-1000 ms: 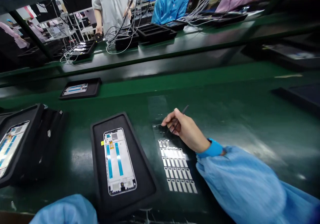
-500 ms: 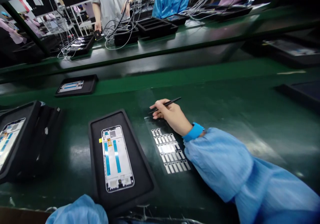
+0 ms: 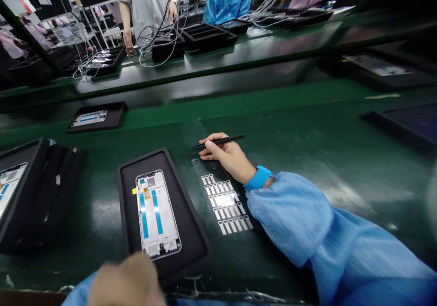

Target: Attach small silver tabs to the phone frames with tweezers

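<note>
My right hand (image 3: 234, 160), with a blue wristband, is closed around slim black tweezers (image 3: 235, 138), held nearly level above the green bench. Just below it lies a clear sheet of small silvery stickers (image 3: 223, 212) in rows, the top row shorter. Left of the sheet, a phone mid-frame (image 3: 170, 221) with two blue strips, an orange flex piece and a yellow tab rests in a black foam tray (image 3: 191, 242). My left hand (image 3: 126, 281) is at the bottom edge, over the tray's near left corner; motion smears its fingers.
Stacked black trays (image 3: 51, 196) stand at the left, another phone frame (image 3: 89, 118) lies in a tray farther back, and more trays (image 3: 406, 124) sit at the right. Beyond a raised ledge are cables (image 3: 164, 46) and co-workers, one in a grey shirt (image 3: 146, 5).
My left hand has come up into view at the bottom, where only its sleeve showed. My right hand keeps hold of the tweezers, which now lie more level. The view has shifted slightly.
</note>
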